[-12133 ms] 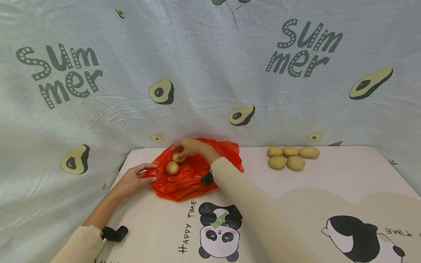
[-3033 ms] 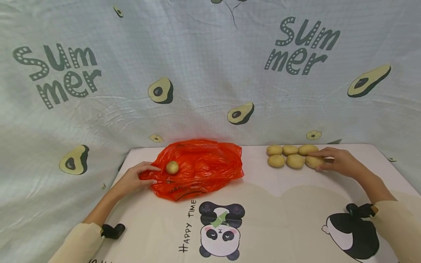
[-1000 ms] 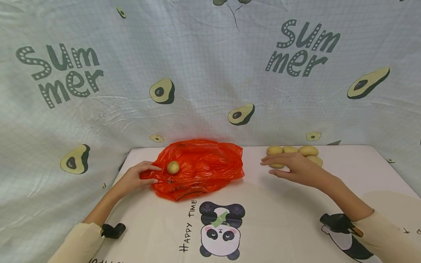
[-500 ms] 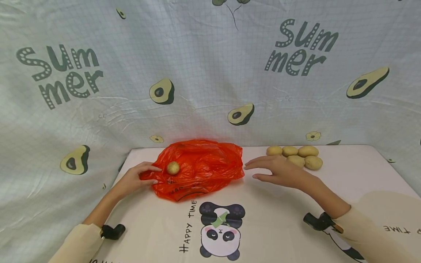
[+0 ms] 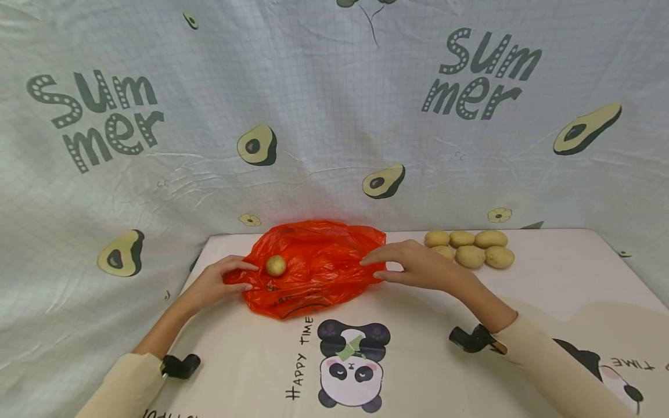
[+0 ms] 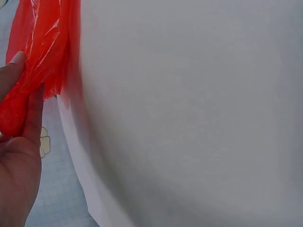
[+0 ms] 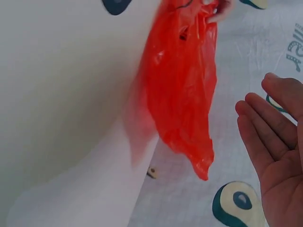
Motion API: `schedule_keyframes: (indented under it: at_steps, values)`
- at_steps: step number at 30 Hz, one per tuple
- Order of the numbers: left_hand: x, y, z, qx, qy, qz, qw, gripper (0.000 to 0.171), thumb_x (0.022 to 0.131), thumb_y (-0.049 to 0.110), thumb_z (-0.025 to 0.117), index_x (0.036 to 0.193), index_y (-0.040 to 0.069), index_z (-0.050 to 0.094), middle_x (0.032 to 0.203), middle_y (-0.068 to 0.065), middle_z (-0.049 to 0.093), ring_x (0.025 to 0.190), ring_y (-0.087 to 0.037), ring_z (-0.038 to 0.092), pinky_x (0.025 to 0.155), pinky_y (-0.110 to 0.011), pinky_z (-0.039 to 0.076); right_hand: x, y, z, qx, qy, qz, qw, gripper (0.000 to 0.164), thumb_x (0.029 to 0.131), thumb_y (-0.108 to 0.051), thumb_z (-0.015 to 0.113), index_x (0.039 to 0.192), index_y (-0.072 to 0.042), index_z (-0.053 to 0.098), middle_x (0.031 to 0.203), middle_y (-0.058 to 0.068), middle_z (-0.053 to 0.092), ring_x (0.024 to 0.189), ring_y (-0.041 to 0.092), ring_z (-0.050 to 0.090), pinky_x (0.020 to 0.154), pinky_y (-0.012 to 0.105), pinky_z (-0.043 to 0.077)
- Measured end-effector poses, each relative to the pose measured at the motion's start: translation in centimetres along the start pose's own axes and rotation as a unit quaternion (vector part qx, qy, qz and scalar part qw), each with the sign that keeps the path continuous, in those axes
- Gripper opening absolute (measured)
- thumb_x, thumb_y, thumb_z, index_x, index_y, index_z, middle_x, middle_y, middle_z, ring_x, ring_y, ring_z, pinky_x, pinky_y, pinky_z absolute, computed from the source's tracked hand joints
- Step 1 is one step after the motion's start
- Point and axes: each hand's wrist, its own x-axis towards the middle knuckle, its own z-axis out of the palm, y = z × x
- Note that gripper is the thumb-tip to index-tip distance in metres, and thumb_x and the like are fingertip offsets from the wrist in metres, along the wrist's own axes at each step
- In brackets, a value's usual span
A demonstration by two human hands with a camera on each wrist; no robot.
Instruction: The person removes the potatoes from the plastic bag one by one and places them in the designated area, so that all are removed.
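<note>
A red plastic bag lies spread on the table, with one round potato resting on its left part. My left hand holds the bag's left edge; in the left wrist view the thumb and fingers of this hand are on either side of the red plastic. My right hand hovers at the bag's right edge, fingers extended and thumb apart. Nothing is in the right hand in the right wrist view, where the bag stands a little away from it.
Several oval potatoes sit in two rows at the table's back right, one partly hidden behind the right hand. A printed cloth hangs behind the table. Each wrist carries a small black camera.
Earlier a second potato was on the bag under my right hand; later that hand touched a potato in the right group. It has since moved left to the bag. The left hand has stayed.
</note>
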Motion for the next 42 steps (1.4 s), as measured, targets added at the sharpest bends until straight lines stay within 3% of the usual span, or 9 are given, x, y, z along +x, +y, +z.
schedule_keyframes:
  at_steps: [7,15,26,32,42]
  values:
    - [-0.1,0.0,0.0,0.003,-0.001,-0.009,1.0000,0.033,0.089,0.015,0.080,0.121,0.013,0.073,0.134,-0.013,0.060,0.128,-0.036,0.051,0.096,-0.020,0.047,2.8,-0.1,0.7,0.013,0.004,-0.030,0.999,0.034,0.096,-0.019,0.072,0.130,-0.012,0.070,0.126,0.000,0.071,0.119,0.020,0.065,0.099,0.037,0.053]
    - [-0.2,-0.2,0.1,0.001,0.002,0.004,1.0000,0.033,0.088,0.016,0.081,0.120,0.013,0.073,0.132,-0.012,0.062,0.127,-0.035,0.053,0.097,-0.018,0.046,5.1,-0.3,1.6,0.026,0.007,-0.057,0.998,0.032,0.098,-0.019,0.069,0.128,-0.009,0.071,0.125,0.002,0.072,0.119,0.019,0.066,0.100,0.035,0.053]
    - [-0.3,-0.1,0.3,-0.004,0.001,-0.014,0.9999,0.033,0.089,0.012,0.079,0.120,0.012,0.073,0.133,-0.014,0.061,0.129,-0.038,0.051,0.095,-0.015,0.044,8.0,-0.7,3.3,0.028,-0.012,-0.079,0.996,0.030,0.097,-0.020,0.070,0.126,-0.011,0.072,0.125,0.003,0.072,0.121,0.019,0.065,0.104,0.033,0.049]
    - [-0.3,-0.3,0.4,0.011,-0.001,-0.011,0.9999,0.033,0.088,0.011,0.079,0.121,0.013,0.073,0.133,-0.014,0.061,0.130,-0.038,0.051,0.098,-0.013,0.039,9.4,-0.4,4.5,0.049,-0.007,-0.076,0.996,0.029,0.098,-0.020,0.070,0.125,-0.012,0.073,0.125,0.001,0.071,0.123,0.017,0.063,0.106,0.031,0.048]
    - [0.0,-0.3,0.0,0.026,-0.003,-0.006,0.9996,0.032,0.088,0.009,0.079,0.120,0.013,0.073,0.132,-0.014,0.062,0.128,-0.038,0.052,0.099,-0.026,0.048,12.8,-1.1,5.1,0.034,-0.018,-0.052,0.998,0.031,0.097,-0.022,0.071,0.128,-0.017,0.071,0.127,-0.003,0.070,0.124,0.015,0.061,0.107,0.030,0.046]
